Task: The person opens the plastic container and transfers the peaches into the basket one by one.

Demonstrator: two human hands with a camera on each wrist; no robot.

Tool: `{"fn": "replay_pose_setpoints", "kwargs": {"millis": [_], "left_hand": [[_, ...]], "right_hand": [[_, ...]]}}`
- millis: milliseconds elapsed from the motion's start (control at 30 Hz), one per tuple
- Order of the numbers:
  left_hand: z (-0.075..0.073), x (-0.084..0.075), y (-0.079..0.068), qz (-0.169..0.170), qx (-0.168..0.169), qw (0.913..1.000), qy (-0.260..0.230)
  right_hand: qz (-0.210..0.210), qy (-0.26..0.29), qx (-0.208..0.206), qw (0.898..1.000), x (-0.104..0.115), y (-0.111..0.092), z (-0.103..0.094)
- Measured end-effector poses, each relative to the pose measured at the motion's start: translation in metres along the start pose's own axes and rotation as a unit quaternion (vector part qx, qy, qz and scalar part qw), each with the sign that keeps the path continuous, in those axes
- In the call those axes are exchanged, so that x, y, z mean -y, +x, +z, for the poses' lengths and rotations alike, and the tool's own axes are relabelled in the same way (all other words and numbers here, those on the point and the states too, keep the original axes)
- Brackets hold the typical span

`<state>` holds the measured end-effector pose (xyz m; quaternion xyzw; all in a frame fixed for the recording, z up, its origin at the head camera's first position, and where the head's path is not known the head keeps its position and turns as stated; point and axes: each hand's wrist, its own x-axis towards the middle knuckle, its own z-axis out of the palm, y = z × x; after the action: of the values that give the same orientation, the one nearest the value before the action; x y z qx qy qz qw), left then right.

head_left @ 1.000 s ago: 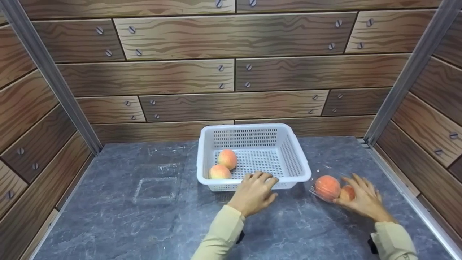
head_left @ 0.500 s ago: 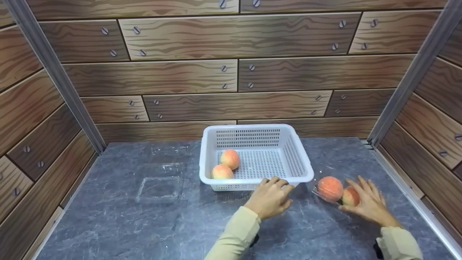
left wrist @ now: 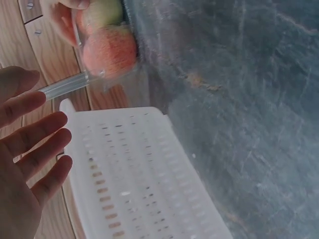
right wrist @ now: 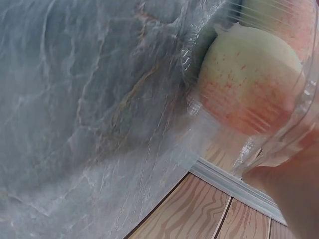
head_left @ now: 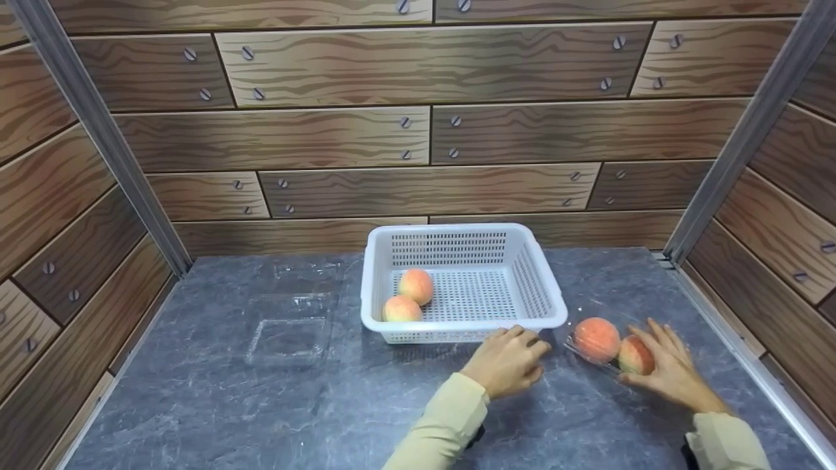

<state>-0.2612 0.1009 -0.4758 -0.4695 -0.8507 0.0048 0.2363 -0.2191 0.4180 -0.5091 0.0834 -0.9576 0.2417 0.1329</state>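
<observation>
Two peaches sit in a clear plastic container on the table's right side: a redder one (head_left: 596,339) and another (head_left: 635,356) beside my right hand. My right hand (head_left: 674,373) has its fingers spread around the container's right end, thumb on the near side. In the right wrist view the thumb (right wrist: 266,179) lies at the edge of the clear container (right wrist: 299,112). My left hand (head_left: 508,363) hovers just in front of the white basket (head_left: 460,329), holding nothing; the left wrist view shows its fingers (left wrist: 47,127) loosely extended. Two more peaches (head_left: 410,297) lie inside the basket.
Clear plastic containers (head_left: 287,339) rest on the left part of the dark marbled table (head_left: 215,405), hard to make out. Wood-patterned walls (head_left: 424,137) and metal corner posts (head_left: 725,156) enclose the back and sides.
My left hand has moved right along the basket's front toward the clear container. My right hand has drawn slightly back to the right, showing more of the nearer peach. The view shifted slightly.
</observation>
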Motion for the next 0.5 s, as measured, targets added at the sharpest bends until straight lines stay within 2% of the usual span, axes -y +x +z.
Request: {"fn": "replay_pose_setpoints", "kwargs": {"millis": [200,500], "left_hand": [[0.007,-0.006,0.005,0.018,0.006,0.9998,0.001],[0.010,-0.010,0.016,0.015,0.015,0.9995,-0.021]], "right_hand": [[-0.026,0.014,-0.023,0.999,-0.005,-0.002,0.003],[-0.045,0.017,-0.035,0.998,-0.012,-0.003,0.007]]}}
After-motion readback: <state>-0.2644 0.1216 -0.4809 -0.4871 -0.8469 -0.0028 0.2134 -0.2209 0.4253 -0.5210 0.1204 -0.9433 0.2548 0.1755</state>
